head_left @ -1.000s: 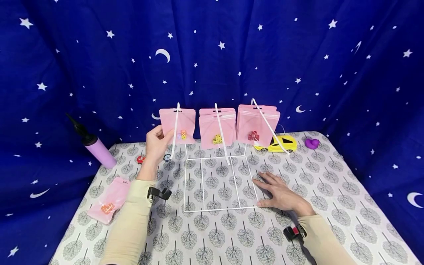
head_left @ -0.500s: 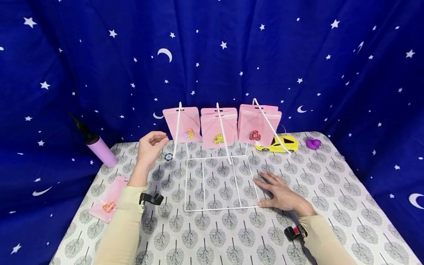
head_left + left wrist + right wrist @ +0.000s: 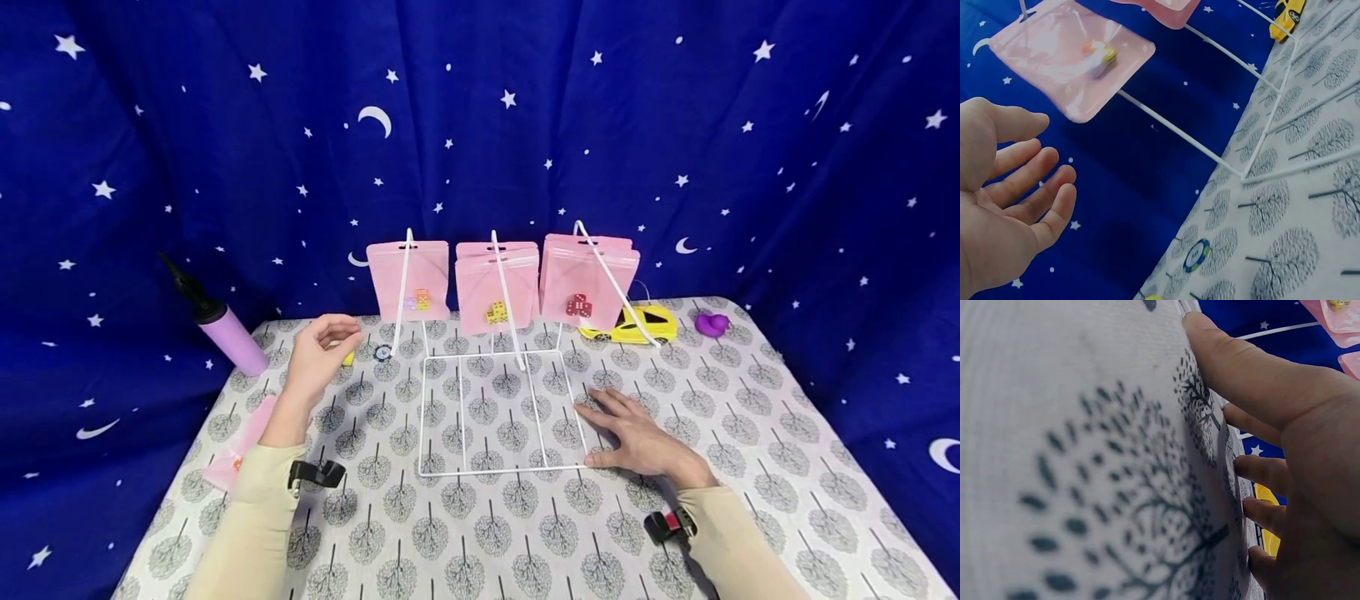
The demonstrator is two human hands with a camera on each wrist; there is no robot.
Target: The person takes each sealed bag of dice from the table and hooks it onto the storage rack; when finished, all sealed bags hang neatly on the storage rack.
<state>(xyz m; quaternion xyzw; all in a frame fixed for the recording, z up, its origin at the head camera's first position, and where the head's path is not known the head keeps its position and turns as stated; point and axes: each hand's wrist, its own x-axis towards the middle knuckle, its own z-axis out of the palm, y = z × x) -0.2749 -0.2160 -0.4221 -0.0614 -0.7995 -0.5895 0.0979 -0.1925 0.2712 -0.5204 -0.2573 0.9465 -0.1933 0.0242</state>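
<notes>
A white wire rack (image 3: 498, 412) stands mid-table with three hooks. Pink bags with dice hang on them: a left bag (image 3: 408, 281) (image 3: 1072, 53), middle bags (image 3: 497, 287) and right bags (image 3: 588, 279). My left hand (image 3: 318, 358) (image 3: 1004, 187) hovers left of the rack above the table, fingers loosely curled, holding nothing. My right hand (image 3: 630, 435) (image 3: 1279, 456) lies flat on the cloth, fingers straight, at the right front corner of the rack's base. More pink bags (image 3: 236, 450) lie at the table's left edge, partly behind my left sleeve.
A purple hand pump (image 3: 217, 321) leans at the back left. A yellow toy car (image 3: 630, 325) and a purple object (image 3: 708, 323) sit at the back right. A poker chip (image 3: 383, 352) (image 3: 1196, 255) and a small yellow piece (image 3: 348, 358) lie near my left hand. Blue starry cloth hangs behind.
My left hand let go of the left hanging bag and drew back down and left. The bag now hangs free. My right hand has stayed put.
</notes>
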